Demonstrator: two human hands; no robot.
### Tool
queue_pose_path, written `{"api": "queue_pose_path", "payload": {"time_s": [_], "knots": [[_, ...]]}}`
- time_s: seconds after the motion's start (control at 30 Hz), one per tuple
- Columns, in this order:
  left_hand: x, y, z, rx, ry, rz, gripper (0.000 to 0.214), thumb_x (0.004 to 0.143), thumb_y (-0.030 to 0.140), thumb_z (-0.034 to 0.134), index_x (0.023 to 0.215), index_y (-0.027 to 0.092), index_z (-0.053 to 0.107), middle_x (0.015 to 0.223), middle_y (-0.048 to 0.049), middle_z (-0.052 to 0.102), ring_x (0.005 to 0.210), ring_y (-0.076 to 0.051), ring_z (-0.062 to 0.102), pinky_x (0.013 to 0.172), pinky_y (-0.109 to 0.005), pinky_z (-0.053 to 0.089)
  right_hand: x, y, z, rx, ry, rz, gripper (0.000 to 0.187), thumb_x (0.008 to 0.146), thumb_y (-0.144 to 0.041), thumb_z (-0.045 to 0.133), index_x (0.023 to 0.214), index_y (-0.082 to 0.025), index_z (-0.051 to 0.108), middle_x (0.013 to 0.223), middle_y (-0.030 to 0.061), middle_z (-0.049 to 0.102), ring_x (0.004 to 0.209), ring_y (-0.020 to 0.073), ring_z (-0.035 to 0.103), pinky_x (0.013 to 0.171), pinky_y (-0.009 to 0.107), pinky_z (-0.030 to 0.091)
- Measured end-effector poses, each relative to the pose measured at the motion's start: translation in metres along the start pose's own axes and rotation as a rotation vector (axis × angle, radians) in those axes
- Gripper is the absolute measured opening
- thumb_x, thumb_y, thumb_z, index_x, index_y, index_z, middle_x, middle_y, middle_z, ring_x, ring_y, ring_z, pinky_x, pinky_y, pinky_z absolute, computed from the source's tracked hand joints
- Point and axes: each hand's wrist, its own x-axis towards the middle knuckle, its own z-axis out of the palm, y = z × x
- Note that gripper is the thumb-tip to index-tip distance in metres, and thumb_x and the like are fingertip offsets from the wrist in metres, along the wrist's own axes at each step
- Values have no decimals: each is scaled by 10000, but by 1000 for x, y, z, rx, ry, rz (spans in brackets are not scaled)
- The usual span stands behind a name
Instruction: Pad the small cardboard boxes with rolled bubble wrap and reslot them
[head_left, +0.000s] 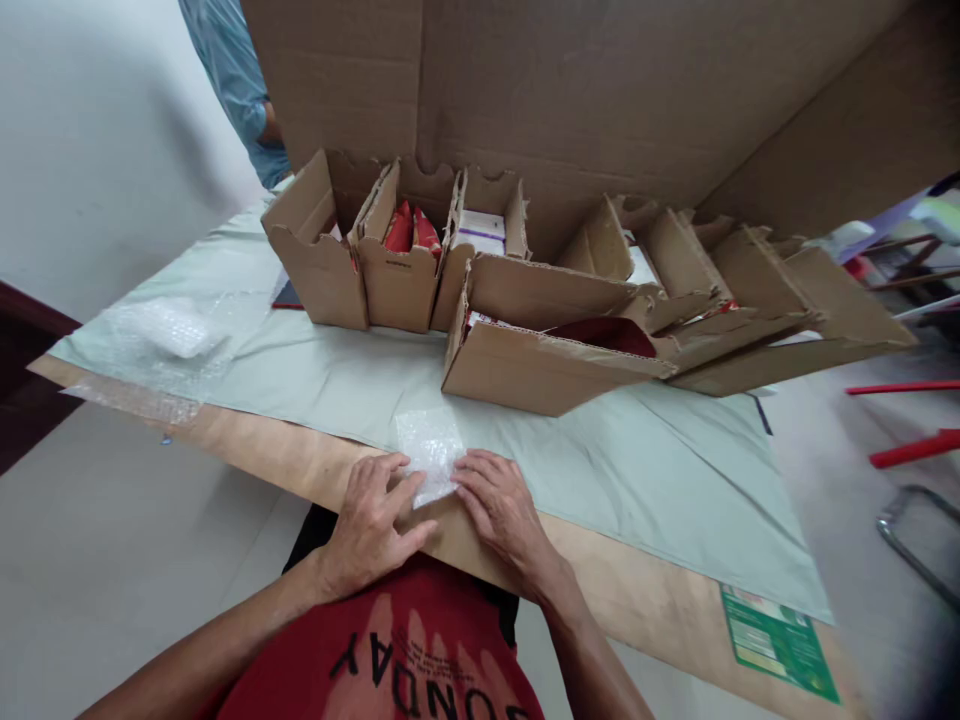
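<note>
A small piece of bubble wrap [429,448] lies at the near edge of the wooden table [645,590], partly on the pale green sheet [330,370]. My left hand [371,525] rests on its lower left corner with fingers bent and pressing down. Flat beside the wrap's right edge lies my right hand [502,510], its fingertips touching it. Neither hand lifts the wrap.
Cardboard trays [397,270] with red packets and white boxes stand in a row behind, and a larger tray [540,350] lies nearer. More bubble wrap [161,335] sits at the left. A tall cardboard wall [600,90] rises behind. A person in blue [240,80] stands at the far left. A green label [776,640] lies at the right.
</note>
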Motion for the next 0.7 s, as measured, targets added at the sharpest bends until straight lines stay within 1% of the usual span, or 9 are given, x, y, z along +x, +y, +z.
{"api": "queue_pose_path", "payload": {"time_s": [0.07, 0.13, 0.23, 0.33, 0.47, 0.53, 0.6, 0.67, 0.7], "knots": [[-1, -1, 0, -63, 20, 27, 116, 901, 245, 662, 998, 190, 695, 1040, -107, 686, 989, -269, 598, 897, -445, 482, 2, -3, -6, 66, -40, 7, 206, 1002, -205, 543, 1083, -228, 731, 1058, 66, 771, 1048, 238, 679, 937, 429, 513], [0, -5, 3, -127, 7, -29, 80, 940, 208, 614, 917, 197, 690, 881, -54, 705, 872, -226, 614, 839, -401, 482, 4, -3, -8, 99, -46, 61, 189, 997, -242, 566, 1116, -223, 712, 992, 55, 772, 941, 225, 690, 882, 402, 529], [5, -17, 11, -177, 8, -187, 117, 949, 211, 595, 991, 187, 701, 867, -48, 730, 836, -214, 646, 791, -367, 499, 4, -1, -4, 53, 130, 137, 227, 993, -279, 571, 1179, -204, 678, 1017, 83, 759, 931, 239, 685, 840, 394, 531], [14, -28, 17, -147, 7, -240, 163, 926, 217, 602, 1043, 173, 707, 909, -69, 743, 839, -229, 670, 795, -377, 511, 3, -3, 5, -58, 290, 58, 216, 987, -261, 572, 1168, -203, 674, 1134, 121, 731, 1052, 273, 654, 885, 426, 500], [20, -31, 14, -169, -11, -316, 201, 908, 271, 605, 1058, 183, 707, 899, -67, 709, 821, -227, 660, 805, -382, 515, 7, -9, 17, -95, 122, -82, 210, 954, -194, 597, 1135, -222, 699, 1181, 107, 738, 1099, 292, 647, 894, 441, 486], [18, -29, 7, -303, 17, -452, 309, 900, 347, 625, 1156, 181, 673, 970, -74, 694, 817, -208, 652, 781, -357, 527, 13, -10, 20, -17, 132, 0, 216, 969, -190, 569, 1128, -221, 711, 1114, 99, 765, 1021, 271, 678, 869, 424, 501], [16, -26, -1, -526, 42, -630, 475, 886, 424, 647, 1284, 168, 601, 1101, -102, 685, 883, -205, 666, 801, -347, 543, 19, -11, 20, 137, 219, 164, 222, 987, -223, 546, 1129, -215, 718, 1067, 93, 776, 964, 251, 697, 869, 405, 516], [14, -22, -7, -803, 11, -768, 612, 858, 468, 680, 1363, 154, 535, 1218, -132, 672, 995, -227, 680, 873, -366, 549, 23, -15, 16, 334, 251, 305, 220, 981, -272, 560, 1121, -215, 720, 1058, 81, 777, 959, 240, 707, 871, 377, 531], [14, -20, -9, -933, -21, -806, 643, 841, 476, 698, 1367, 148, 531, 1238, -138, 674, 1041, -240, 679, 913, -377, 542, 23, -18, 14, 438, 214, 335, 215, 972, -287, 571, 1108, -218, 722, 1048, 69, 777, 951, 232, 711, 855, 357, 539]]}}
